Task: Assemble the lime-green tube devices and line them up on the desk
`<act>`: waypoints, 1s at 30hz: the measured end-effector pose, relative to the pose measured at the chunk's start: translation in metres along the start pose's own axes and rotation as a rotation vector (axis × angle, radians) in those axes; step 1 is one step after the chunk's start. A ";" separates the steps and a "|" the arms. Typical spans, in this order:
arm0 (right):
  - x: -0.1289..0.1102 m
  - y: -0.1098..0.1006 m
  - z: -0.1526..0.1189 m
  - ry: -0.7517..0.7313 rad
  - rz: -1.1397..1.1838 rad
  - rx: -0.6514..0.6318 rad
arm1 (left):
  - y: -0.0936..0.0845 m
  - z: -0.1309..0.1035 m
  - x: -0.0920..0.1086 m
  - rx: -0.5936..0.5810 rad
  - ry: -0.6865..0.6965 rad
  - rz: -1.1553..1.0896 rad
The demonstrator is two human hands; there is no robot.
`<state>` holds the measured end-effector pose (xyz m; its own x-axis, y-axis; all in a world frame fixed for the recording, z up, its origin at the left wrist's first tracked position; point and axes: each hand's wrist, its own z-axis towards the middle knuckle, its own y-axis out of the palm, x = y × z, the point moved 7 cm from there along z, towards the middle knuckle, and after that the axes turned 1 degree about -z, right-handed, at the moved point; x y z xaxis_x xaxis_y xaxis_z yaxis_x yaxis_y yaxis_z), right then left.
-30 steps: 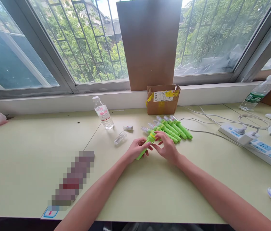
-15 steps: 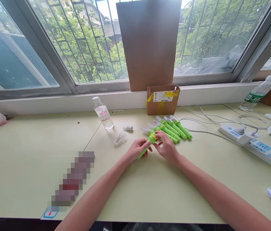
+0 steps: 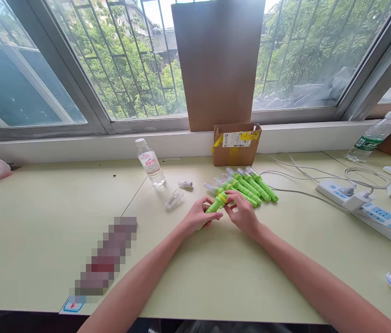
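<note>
A green plastic tube [image 3: 214, 207] with a yellow ring near its upper end is held between my hands, tilted up to the right. My left hand [image 3: 196, 216] wraps its lower part, thumb stretched along the near side. My right hand [image 3: 244, 214] pinches the upper end near the yellow ring; its fingertips are partly hidden. Just beyond lie several similar green tubes [image 3: 264, 188] with clear tips, side by side. To the left of my hands are a clear plastic cap [image 3: 174, 198] and a small white-and-clear cylinder [image 3: 186, 184].
A water bottle [image 3: 150, 164] stands at back left, beside a cardboard box [image 3: 236, 150] by the window. Cables and a power strip [image 3: 372, 212] lie on the right, with another bottle [image 3: 372, 138] behind. A pixelated strip [image 3: 105, 259] lies front left.
My left thumb has shifted off the side of the green tube and lower, showing more of it. My right hand stays at the upper end. The view has shifted slightly.
</note>
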<state>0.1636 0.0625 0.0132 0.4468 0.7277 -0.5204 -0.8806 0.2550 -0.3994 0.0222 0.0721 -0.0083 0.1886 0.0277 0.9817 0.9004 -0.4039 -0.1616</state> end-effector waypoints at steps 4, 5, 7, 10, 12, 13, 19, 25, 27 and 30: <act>-0.003 -0.002 0.001 -0.018 -0.002 0.006 | 0.001 0.000 0.000 -0.002 0.024 -0.043; -0.003 -0.001 0.001 -0.018 -0.004 0.001 | 0.001 0.000 0.001 -0.002 0.027 -0.051; -0.003 -0.001 0.001 -0.010 -0.004 -0.008 | 0.001 0.000 0.001 -0.003 0.023 -0.062; -0.002 0.001 0.001 0.001 0.002 -0.016 | 0.001 0.000 0.000 -0.012 0.017 -0.070; -0.001 0.001 0.001 0.003 0.002 -0.018 | 0.001 0.000 0.000 -0.013 0.010 -0.071; -0.001 0.001 0.000 0.004 -0.001 -0.017 | 0.001 0.000 -0.001 -0.011 0.008 -0.072; -0.002 -0.002 0.000 -0.013 -0.026 0.001 | -0.003 0.003 -0.003 -0.002 0.017 -0.035; 0.001 0.001 0.000 0.010 -0.027 -0.014 | -0.002 0.003 0.000 -0.033 0.059 0.026; 0.003 0.002 0.000 0.029 -0.028 -0.016 | 0.000 0.002 0.001 -0.042 0.059 0.026; 0.004 0.002 -0.001 0.034 -0.022 -0.012 | 0.002 0.002 0.000 -0.041 0.056 0.025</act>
<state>0.1639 0.0652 0.0103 0.4717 0.6999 -0.5364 -0.8685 0.2636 -0.4198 0.0246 0.0729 -0.0091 0.1876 -0.0336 0.9817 0.8785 -0.4413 -0.1830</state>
